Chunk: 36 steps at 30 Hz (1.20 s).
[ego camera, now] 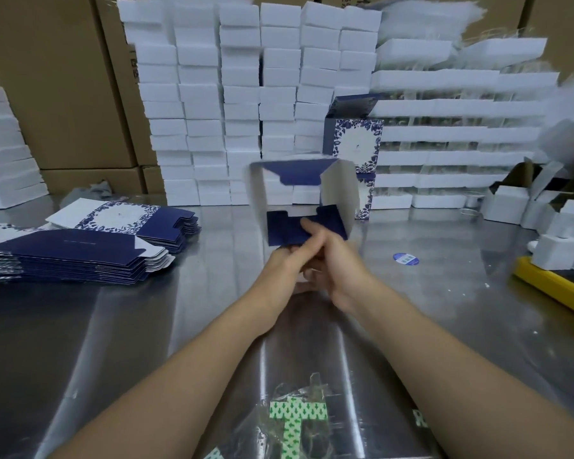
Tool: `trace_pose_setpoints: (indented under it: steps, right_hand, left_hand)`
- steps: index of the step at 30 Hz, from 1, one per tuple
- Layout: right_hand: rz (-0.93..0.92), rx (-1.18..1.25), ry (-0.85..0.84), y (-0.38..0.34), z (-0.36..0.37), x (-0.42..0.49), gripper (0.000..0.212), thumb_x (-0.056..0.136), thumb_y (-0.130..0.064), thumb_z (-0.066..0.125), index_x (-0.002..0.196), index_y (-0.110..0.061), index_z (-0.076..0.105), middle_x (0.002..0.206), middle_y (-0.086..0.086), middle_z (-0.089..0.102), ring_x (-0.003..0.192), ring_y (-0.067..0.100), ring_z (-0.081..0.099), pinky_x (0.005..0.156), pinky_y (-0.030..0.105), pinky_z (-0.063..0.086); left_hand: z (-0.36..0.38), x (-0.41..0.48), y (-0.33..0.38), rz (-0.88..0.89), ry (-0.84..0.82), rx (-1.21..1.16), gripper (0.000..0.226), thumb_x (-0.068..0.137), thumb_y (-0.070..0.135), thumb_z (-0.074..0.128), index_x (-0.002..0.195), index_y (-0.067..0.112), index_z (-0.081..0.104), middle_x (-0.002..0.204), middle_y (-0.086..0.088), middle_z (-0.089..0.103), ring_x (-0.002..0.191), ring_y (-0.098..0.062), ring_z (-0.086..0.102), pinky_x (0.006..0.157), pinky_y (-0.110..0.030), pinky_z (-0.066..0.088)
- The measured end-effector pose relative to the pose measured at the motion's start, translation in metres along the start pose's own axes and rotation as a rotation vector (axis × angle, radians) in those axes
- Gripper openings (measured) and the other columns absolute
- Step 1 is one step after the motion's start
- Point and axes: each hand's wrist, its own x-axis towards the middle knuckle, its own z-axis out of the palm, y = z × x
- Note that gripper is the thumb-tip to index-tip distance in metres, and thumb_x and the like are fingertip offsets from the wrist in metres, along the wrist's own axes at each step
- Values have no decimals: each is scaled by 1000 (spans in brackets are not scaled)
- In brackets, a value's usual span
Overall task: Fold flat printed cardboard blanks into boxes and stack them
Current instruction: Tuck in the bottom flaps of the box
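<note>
Steel tabletop [444, 293] fills the foreground, with walls of plain white boxes [239, 94] and brown cartons [63, 77] behind it. Held up over the middle of the tabletop is the half-opened box [340, 190], a tube showing its white inside, with dark blue end flaps hanging loose. The left hand [284, 265] grips it from below, fingers curled under the lower flaps, and the right hand [337, 260] pinches a lower flap with a finger laid on top. Thin printed card like this is probably very light, springy along its creases and easily dented, so it seems best held near the scored corners, with flaps pressed at their base rather than their tips. Flat blanks [80, 253] lie stacked at the left, and finished boxes [357, 150] stand stacked just behind. Fine lettering on the top blank, a round blue sticker [406, 259] and marks on the cartons are all too small or blurred to read.
</note>
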Motion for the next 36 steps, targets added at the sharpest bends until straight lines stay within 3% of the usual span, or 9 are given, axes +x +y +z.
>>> trace_pose_setpoints:
  steps: [3, 8, 10, 13, 17, 20, 25, 32, 36]
  right_hand:
    - [-1, -16, -21, 9, 9, -2, 27, 74, -49, 78, 67, -23, 75, 65, 0, 62, 58, 15, 65, 50, 25, 46]
    - [-27, 34, 22, 19, 23, -4, 25, 74, -49, 72, 70, -25, 72, 60, -3, 59, 52, 12, 60, 47, 22, 45]
    - [-28, 56, 25, 23, 27, -4, 24, 76, -43, 67, 61, -25, 70, 59, -3, 60, 52, 11, 60, 47, 21, 46]
    - [-56, 37, 84, 31, 29, 2, 41, 90, -30, 58, 50, -24, 67, 57, -4, 60, 51, 10, 59, 45, 19, 44]
    - [-59, 46, 157, 26, 31, 18, 30, 91, -25, 55, 63, -19, 61, 58, -2, 59, 53, 12, 59, 51, 23, 45]
    - [-52, 42, 116, 22, 31, 39, 34, 94, -26, 54, 61, -18, 58, 54, -1, 52, 45, 13, 51, 46, 23, 40]
    - [-36, 112, 44, 30, 27, 57, 48, 95, -27, 53, 47, -22, 52, 53, 2, 54, 38, 14, 43, 45, 24, 30]
    - [-19, 110, -31, 25, 20, 52, 46, 91, -27, 55, 46, -21, 56, 54, 1, 55, 40, 12, 45, 46, 24, 36]
    - [26, 147, -80, 21, 14, 44, 40, 94, -26, 50, 55, -15, 56, 56, 3, 55, 41, 13, 45, 48, 26, 37]
  left_hand:
    - [4, 1, 1, -72, 176, -128, 51, 100, 59, 59, 73, 20, 78, 67, 5, 69, 61, -11, 67, 63, -30, 57]
    - [6, 0, 2, -80, 320, -212, 47, 105, 52, 53, 74, 21, 70, 58, 8, 63, 49, -4, 62, 43, -16, 42]
    - [6, 0, 2, -106, 342, -201, 50, 105, 51, 52, 67, 22, 67, 56, 8, 62, 47, -4, 60, 42, -16, 41]
    - [4, 7, 0, -130, 345, -105, 66, 106, 47, 49, 47, 23, 65, 51, 11, 59, 43, -3, 57, 43, -17, 39]
    - [-2, 24, 2, -130, 292, 60, 69, 107, 47, 44, 45, 30, 69, 59, 8, 68, 61, -11, 67, 58, -25, 44]
    - [-12, 43, 2, -131, 254, -74, 76, 106, 53, 46, 37, 23, 55, 50, 10, 54, 44, -6, 54, 47, -21, 40]
    - [-29, 60, -10, -102, 189, -244, 62, 103, 47, 48, 45, 24, 52, 48, 7, 36, 39, -10, 35, 40, -22, 33]
    - [-30, 61, -11, -69, 178, -202, 60, 103, 30, 40, 46, 22, 55, 50, 4, 39, 41, -13, 36, 45, -25, 35]
    - [-32, 53, -9, -89, 139, -204, 65, 104, 30, 41, 44, 21, 63, 51, 5, 45, 41, -12, 41, 46, -24, 42]
